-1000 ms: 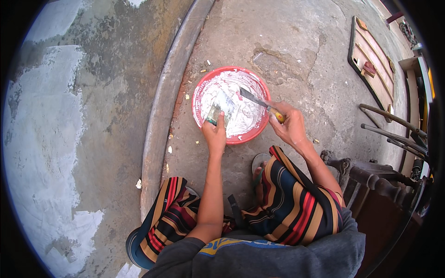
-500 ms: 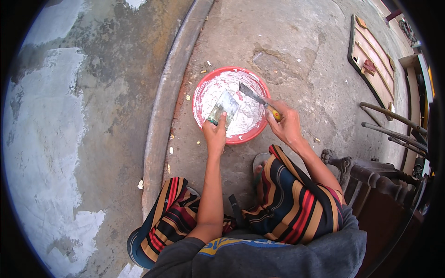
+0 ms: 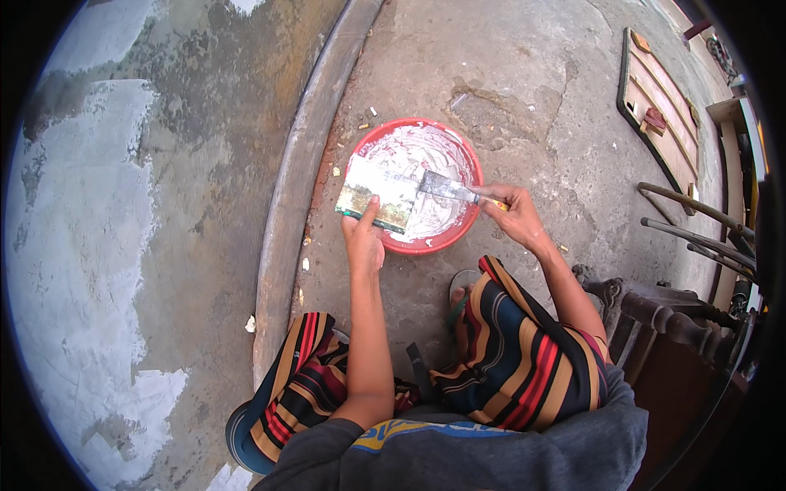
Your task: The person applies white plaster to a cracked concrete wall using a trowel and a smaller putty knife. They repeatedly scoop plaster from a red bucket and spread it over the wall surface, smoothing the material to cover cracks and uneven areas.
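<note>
A red basin (image 3: pixel 477 168) on the ground holds white putty (image 3: pixel 446 150) smeared over its bottom and walls. Above its left side, my left hand (image 3: pixel 363 237) grips a wide flat metal scraper (image 3: pixel 379 196) by its lower edge, thumb on top. The scraper's face is turned up, bright and smeared with white. From the right, my right hand (image 3: pixel 514 214) closes round the yellow handle of a putty knife (image 3: pixel 447 186). The knife's blade points left over the basin, its tip close to the scraper's right edge; I cannot tell whether they touch.
A wall (image 3: pixel 196 204) patched with white lies left, with a raised rounded ledge (image 3: pixel 286 188) along its foot. Crumbs dot the concrete floor (image 3: pixel 508 74). At right are a wooden panel (image 3: pixel 660 110), metal tubes (image 3: pixel 696 241) and dark turned wooden furniture (image 3: pixel 663 319).
The scraper has turned and tilted so its broad face shows, moving slightly left. The putty knife has swung from slanting to nearly level, its blade face turned up.
</note>
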`<action>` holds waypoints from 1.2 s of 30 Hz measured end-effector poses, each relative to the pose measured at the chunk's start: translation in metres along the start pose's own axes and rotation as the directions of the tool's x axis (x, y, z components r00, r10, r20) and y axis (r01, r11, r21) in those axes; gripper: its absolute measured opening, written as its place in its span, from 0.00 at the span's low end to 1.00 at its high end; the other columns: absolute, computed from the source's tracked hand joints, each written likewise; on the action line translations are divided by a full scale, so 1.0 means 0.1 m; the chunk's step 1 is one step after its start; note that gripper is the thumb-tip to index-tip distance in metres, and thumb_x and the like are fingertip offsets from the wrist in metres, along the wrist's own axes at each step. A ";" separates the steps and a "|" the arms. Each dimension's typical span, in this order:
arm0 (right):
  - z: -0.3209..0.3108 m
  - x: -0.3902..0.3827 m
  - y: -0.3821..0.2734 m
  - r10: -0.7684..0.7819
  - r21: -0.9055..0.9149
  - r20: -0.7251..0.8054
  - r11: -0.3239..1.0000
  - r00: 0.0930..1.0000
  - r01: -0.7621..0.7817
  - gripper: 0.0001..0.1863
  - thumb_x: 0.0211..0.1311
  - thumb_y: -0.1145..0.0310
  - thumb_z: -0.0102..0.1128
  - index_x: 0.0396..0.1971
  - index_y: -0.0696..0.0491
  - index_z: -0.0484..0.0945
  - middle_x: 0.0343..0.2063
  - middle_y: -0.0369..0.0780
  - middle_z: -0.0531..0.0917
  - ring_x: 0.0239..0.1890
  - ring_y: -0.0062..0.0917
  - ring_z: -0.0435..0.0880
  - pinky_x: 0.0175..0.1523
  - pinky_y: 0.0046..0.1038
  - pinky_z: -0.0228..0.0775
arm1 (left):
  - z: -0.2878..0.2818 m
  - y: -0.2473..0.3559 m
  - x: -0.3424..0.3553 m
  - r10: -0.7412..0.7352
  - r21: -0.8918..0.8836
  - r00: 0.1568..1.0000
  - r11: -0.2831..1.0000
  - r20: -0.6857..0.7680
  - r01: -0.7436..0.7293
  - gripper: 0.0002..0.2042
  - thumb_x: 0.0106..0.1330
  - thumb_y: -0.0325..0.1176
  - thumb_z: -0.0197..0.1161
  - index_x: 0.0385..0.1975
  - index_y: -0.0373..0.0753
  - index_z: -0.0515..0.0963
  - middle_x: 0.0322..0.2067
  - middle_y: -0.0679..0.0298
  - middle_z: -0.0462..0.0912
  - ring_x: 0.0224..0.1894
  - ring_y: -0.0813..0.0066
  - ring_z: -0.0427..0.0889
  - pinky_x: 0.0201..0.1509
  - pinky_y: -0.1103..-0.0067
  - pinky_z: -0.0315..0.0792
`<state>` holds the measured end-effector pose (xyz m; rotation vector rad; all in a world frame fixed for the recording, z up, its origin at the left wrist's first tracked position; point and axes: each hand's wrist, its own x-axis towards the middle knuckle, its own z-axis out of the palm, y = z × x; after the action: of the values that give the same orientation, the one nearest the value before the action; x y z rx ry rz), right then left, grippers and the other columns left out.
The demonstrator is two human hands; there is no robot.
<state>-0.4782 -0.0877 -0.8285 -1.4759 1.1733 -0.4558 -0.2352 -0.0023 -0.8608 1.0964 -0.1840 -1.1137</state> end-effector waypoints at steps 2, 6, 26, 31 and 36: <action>0.03 -0.04 -0.04 0.018 -0.022 -0.014 1.000 1.000 -0.018 0.16 0.55 0.72 0.59 0.44 0.55 0.83 0.32 0.37 0.85 0.34 0.16 0.78 0.42 0.22 0.70 | -0.02 0.00 0.01 -0.008 -0.009 1.000 1.000 0.001 0.008 0.20 0.65 0.23 0.60 0.55 0.28 0.65 0.51 0.55 0.74 0.52 0.69 0.75 0.55 0.72 0.71; 0.05 -0.05 -0.06 0.074 -0.020 -0.016 0.997 0.997 -0.074 0.16 0.56 0.72 0.58 0.44 0.56 0.83 0.32 0.37 0.85 0.34 0.16 0.78 0.42 0.21 0.70 | 0.00 0.01 0.00 -0.014 -0.030 1.000 0.999 0.018 0.014 0.21 0.65 0.23 0.60 0.57 0.28 0.64 0.52 0.55 0.74 0.52 0.69 0.75 0.54 0.72 0.71; 0.20 0.06 0.00 -0.140 0.037 -0.129 0.989 0.982 0.146 0.14 0.58 0.72 0.59 0.45 0.56 0.82 0.38 0.42 0.86 0.41 0.20 0.81 0.49 0.25 0.71 | 0.18 -0.26 -0.15 -0.122 0.078 0.983 0.991 0.137 0.112 0.12 0.65 0.25 0.61 0.46 0.27 0.74 0.42 0.61 0.80 0.43 0.79 0.77 0.46 0.78 0.71; 0.20 0.09 -0.13 -0.155 0.067 -0.185 0.983 0.970 0.170 0.15 0.59 0.71 0.61 0.46 0.56 0.82 0.38 0.41 0.86 0.42 0.17 0.81 0.47 0.22 0.72 | 0.21 -0.34 -0.18 -0.168 0.212 0.969 0.969 0.180 0.129 0.13 0.64 0.26 0.62 0.46 0.27 0.74 0.42 0.60 0.80 0.42 0.78 0.78 0.46 0.78 0.71; 0.16 0.00 -0.33 -0.380 -0.226 -0.437 0.924 0.815 0.310 0.15 0.60 0.73 0.59 0.47 0.57 0.80 0.37 0.41 0.85 0.37 0.18 0.80 0.39 0.22 0.72 | 0.08 -0.25 -0.08 -0.078 0.198 0.989 0.979 0.122 0.053 0.11 0.64 0.26 0.61 0.44 0.28 0.76 0.39 0.63 0.81 0.39 0.81 0.77 0.42 0.81 0.71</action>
<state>-0.4523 -0.0842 -0.8033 -1.7751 1.3355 -1.0534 -0.2600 -0.0014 -0.8735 1.2109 -0.3671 -1.2465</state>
